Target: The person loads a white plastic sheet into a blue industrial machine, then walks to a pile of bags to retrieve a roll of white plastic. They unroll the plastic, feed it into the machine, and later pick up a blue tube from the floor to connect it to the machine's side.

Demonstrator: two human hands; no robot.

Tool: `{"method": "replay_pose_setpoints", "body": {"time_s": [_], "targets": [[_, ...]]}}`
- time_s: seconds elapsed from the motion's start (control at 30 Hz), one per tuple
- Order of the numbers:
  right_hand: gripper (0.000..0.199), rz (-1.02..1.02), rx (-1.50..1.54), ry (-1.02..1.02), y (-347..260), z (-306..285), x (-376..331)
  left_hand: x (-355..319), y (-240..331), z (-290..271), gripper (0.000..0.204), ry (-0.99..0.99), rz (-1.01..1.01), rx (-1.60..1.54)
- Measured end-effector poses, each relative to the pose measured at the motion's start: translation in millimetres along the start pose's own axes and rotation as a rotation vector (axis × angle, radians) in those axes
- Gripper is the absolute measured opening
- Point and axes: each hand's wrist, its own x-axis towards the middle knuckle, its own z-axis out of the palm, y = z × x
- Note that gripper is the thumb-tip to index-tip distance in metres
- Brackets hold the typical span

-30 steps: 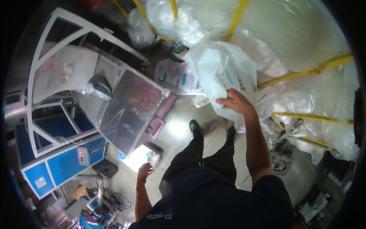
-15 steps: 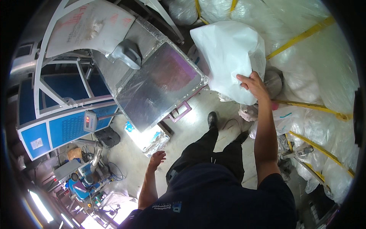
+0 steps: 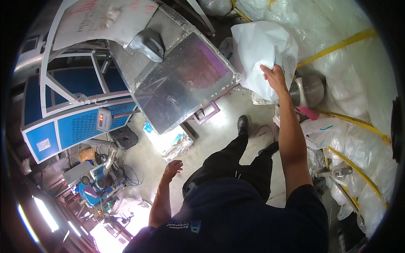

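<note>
A large white sack (image 3: 262,49) hangs on the right, in front of the wrapped plastic bundles. My right hand (image 3: 274,76) is closed on its near side, thumb pointing left and the other fingers partly hidden. My left hand (image 3: 172,169) hangs beside my left leg, loosely curled with fingers apart and nothing in it. Left of the sack stands a metal bin (image 3: 185,71) with a see-through lid and a purple frame. A grey scoop-like container (image 3: 148,44) rests on its upper surface.
Clear plastic bundles (image 3: 337,59) fill the right side behind yellow bars (image 3: 337,47). A round metal container (image 3: 314,90) sits by my right forearm. At left are a blue machine (image 3: 84,130), a small digital display (image 3: 103,119) and a white-framed stand. A foil-edged block (image 3: 177,145) lies below the bin.
My right hand and the white sack have moved farther away, exposing more of the round metal container. My left hand still hangs at my side. The whole view has shifted slightly.
</note>
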Motion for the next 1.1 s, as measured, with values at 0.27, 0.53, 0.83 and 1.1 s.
{"method": "replay_pose_setpoints", "body": {"time_s": [0.27,0.53,0.83,1.1], "targets": [[0.035,-0.082,-0.117,-0.033,-47.5,-25.2,-4.3,16.7,2.4,9.0,0.040,-0.020,0.011,0.024],[0.038,0.132,0.025,0.083,17.7,-3.4,-22.8,18.6,21.1,22.0,0.041,0.005,0.125,0.083],[0.040,0.655,0.191,-0.018,280.4,49.7,-77.3,9.1,17.4,16.7,0.046,-0.001,0.029,0.111],[0.019,0.750,0.413,-0.133,298.2,35.1,-201.0,10.1,-10.1,32.3,0.029,-0.170,0.076,-0.143]]}}
